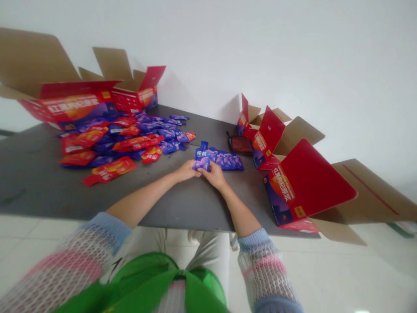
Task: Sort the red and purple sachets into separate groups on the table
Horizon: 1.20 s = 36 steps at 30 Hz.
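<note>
Both my hands hold a purple pouch (202,158) with white lettering, upright above the table. My left hand (187,171) grips its lower left edge, fingers closed. At its lower right, my right hand (215,174) pinches it with the thumb across the front. Just behind and right of my right hand lies an overlapping row of purple pouches (231,161). To the left spreads a loose heap of red and purple pouches (130,137). One red pouch (110,171) lies at the heap's near edge.
Open red and purple cartons (81,106) stand at the back left, flaps raised. More open cartons (286,187) line the right side, flaps jutting past the table edge. A dark brown case (240,145) lies near them on the grey table (189,204). A white wall rises behind.
</note>
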Available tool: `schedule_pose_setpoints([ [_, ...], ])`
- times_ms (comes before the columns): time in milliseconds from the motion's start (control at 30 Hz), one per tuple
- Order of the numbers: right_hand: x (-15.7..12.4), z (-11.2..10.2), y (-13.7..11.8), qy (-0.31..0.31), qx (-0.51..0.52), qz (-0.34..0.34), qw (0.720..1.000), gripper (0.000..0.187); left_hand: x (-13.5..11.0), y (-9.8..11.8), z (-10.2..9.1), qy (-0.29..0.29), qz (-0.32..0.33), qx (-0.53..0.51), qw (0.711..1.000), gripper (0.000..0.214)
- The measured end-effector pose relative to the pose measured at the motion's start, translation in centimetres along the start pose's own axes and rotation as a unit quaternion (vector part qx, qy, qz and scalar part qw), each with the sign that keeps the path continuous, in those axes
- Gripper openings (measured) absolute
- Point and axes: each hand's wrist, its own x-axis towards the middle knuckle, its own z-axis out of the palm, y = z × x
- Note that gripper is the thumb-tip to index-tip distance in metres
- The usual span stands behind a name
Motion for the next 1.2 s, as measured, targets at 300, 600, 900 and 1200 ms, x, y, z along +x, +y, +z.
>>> schedule_pose_setpoints([
  [300,0.3,-0.5,0.9,-0.087,-0.08,0.005,0.993,0.025,-0.4,-0.3,-0.1,0.037,0.045,0.2,0.978,0.02],
  [600,-0.1,-1.4,-1.7,-0.056,-0.323,0.011,0.945,0.048,0.4,-1.5,-0.5,0.062,0.065,0.087,0.992,0.035],
  [900,-0.2,-0.4,-1.4,0.04,-0.278,0.066,0.957,0.058,0.5,-1.3,-1.1,0.075,0.037,-0.048,0.995,0.098],
  [1200,0.1,-0.8,-0.5,0.098,-0.216,0.102,0.966,0.044,2.7,-2.0,-1.8,0.153,0.019,0.045,0.987,0.063],
])
